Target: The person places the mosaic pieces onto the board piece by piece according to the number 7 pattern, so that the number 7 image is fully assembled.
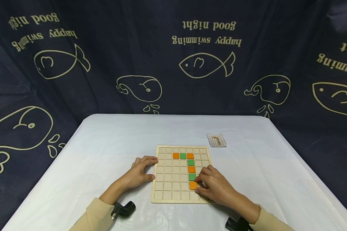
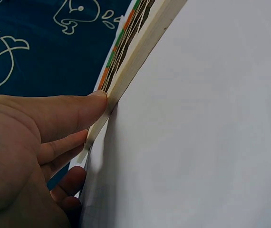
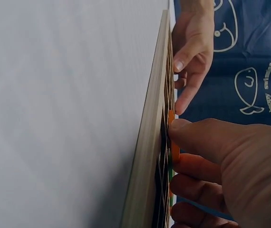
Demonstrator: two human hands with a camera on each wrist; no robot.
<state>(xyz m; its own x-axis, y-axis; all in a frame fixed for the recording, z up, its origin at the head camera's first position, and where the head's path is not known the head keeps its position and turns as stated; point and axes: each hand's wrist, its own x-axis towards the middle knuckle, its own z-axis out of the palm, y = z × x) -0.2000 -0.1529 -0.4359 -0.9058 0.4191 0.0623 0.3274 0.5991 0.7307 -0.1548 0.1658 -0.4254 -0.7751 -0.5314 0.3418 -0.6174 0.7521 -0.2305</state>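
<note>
A square wooden grid board (image 1: 167, 185) lies on the table. My left hand (image 1: 137, 173) rests at the board's left edge, fingers spread, thumb (image 2: 73, 111) touching the rim in the left wrist view. My right hand (image 1: 215, 186) reaches over the board's right side. Its thumb and index finger pinch an orange square tile (image 1: 192, 185) by its edges, at the bottom of a column; the tile (image 3: 174, 147) shows between them in the right wrist view. Above it run a green tile (image 1: 192, 177), an orange one (image 1: 191, 169) and another green one (image 1: 191, 162), below a row of orange and green tiles (image 1: 183, 156).
A small printed card (image 1: 217, 140) with a coloured grid pattern lies beyond the board's upper right corner. White cloth covers the table (image 1: 118, 134). Behind it hangs a dark blue curtain (image 1: 167, 96) with fish and whale drawings.
</note>
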